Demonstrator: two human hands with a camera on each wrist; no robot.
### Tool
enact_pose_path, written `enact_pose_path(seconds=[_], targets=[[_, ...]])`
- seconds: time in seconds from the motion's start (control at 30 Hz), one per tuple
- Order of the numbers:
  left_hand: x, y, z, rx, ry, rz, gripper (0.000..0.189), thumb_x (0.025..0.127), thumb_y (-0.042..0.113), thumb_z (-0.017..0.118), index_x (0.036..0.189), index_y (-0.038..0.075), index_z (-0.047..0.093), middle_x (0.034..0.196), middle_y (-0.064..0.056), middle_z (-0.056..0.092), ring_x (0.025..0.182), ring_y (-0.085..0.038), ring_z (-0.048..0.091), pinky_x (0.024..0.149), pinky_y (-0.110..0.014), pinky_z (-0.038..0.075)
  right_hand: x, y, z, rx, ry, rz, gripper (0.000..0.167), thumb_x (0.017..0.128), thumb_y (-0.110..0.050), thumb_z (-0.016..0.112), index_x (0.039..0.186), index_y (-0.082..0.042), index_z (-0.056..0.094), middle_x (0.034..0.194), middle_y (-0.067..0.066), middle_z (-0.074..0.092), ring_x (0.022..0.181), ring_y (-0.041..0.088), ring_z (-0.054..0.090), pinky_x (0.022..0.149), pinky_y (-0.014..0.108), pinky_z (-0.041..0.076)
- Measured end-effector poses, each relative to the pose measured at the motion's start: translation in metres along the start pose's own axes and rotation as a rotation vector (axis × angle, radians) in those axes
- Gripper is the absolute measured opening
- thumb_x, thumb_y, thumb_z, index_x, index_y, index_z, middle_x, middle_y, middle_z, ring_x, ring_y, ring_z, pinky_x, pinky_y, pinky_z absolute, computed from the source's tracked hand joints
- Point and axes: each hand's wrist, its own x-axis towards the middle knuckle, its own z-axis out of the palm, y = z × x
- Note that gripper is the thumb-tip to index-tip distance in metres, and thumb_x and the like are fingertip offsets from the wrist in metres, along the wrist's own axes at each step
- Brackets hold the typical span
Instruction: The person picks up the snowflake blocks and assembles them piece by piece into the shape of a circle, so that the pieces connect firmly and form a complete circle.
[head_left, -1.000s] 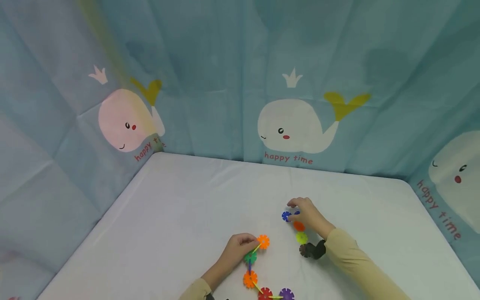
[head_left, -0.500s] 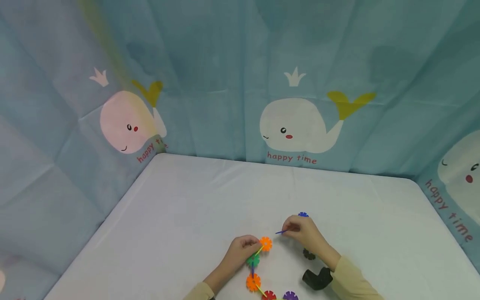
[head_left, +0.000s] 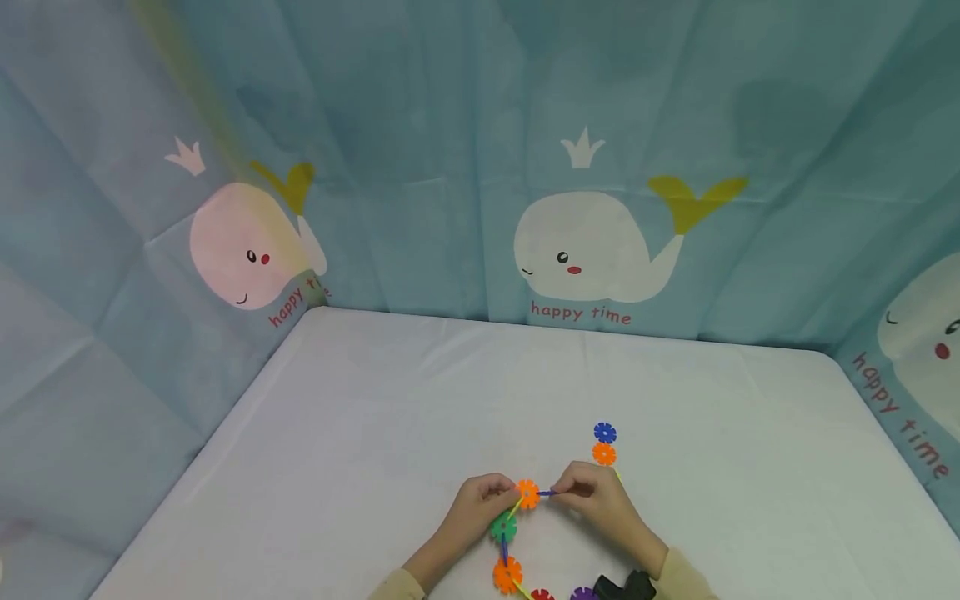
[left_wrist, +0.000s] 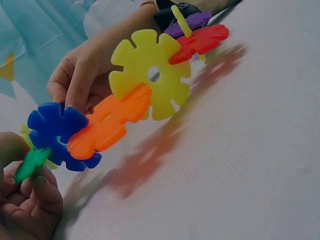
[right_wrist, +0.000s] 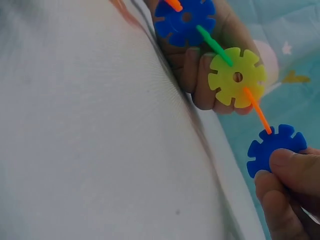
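Disc chain [head_left: 510, 532] | forearms [head_left: 438, 554] angled inward | left fingers [head_left: 491, 482] curled, gripping it | right fingers [head_left: 576, 478] curled, pinching blue disc [right_wrist: 265, 147]

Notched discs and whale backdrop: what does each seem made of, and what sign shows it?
Notched discs: probably smooth, translucent plastic, some casting tinted shadows.
Whale backdrop: thin, matte, printed cloth or plastic sheet, given its creases; which, I cannot tell.

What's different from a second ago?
The right hand took hold of a blue disc and brought it closer, toward the left hand. Now it meets the orange disc at the end of the chain. The left hand still holds the chain, and another blue disc still lies beyond the right hand.
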Motion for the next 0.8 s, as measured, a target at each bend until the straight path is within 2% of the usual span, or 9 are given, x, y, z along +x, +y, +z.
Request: enact_pose_path(seconds=[0.17,0.4,0.5,0.7,0.8], targets=[[0.0003,0.0013,-0.0005,0.010,-0.004,-0.003,0.016,0.086,0.010,0.058,0.081,-0.004,0.062,0.064,0.001,0.055,0.051,-0.004,0.042,0.049,-0.015,0.036,-0.0014,-0.0015,0.0022,-0.012,0.014,-0.006,0.013,0.069,0.013,0.068,0.071,0.002,0.062,0.069,0.011,0.061,0.061,0.017,0.057,0.057,0.026,0.049],[0.0028,0.0030,-0.0002,-0.015,-0.028,-0.007,0.017,0.086,0.009,0.058,0.081,-0.006,0.063,0.064,0.001,0.056,0.051,-0.003,0.043,0.049,-0.015,0.037,-0.0026,-0.0023,0.0021,-0.111,0.026,-0.011,0.015,0.070,0.012,0.068,0.075,-0.002,0.065,0.073,0.007,0.061,0.065,0.015,0.057,0.059,0.025,0.049],[0.0032,0.0039,-0.0001,-0.012,-0.027,0.005,0.017,0.086,0.009,0.058,0.081,-0.006,0.063,0.064,0.001,0.056,0.051,-0.003,0.043,0.049,-0.015,0.037,-0.0004,-0.0024,0.0016,-0.122,0.022,-0.059,0.020,0.067,0.016,0.068,0.075,-0.002,0.065,0.073,0.006,0.060,0.064,0.014,0.056,0.058,0.024,0.048],[-0.0017,0.0054,-0.0003,0.035,-0.019,0.000,0.017,0.086,0.010,0.058,0.079,-0.004,0.063,0.063,0.003,0.055,0.052,-0.004,0.044,0.050,-0.016,0.037,0.0024,-0.0028,0.0033,-0.109,-0.045,-0.159,0.019,0.067,0.015,0.068,0.078,0.000,0.065,0.073,0.008,0.060,0.062,0.014,0.055,0.056,0.020,0.046],[-0.0021,0.0072,0.0013,0.029,-0.033,0.009,0.017,0.086,0.010,0.058,0.079,-0.005,0.062,0.062,0.003,0.054,0.052,-0.003,0.044,0.050,-0.015,0.037,0.0010,-0.0029,0.0025,-0.123,-0.024,-0.169,0.021,0.066,0.016,0.068,0.078,-0.001,0.066,0.073,0.005,0.060,0.063,0.013,0.054,0.058,0.019,0.045]])
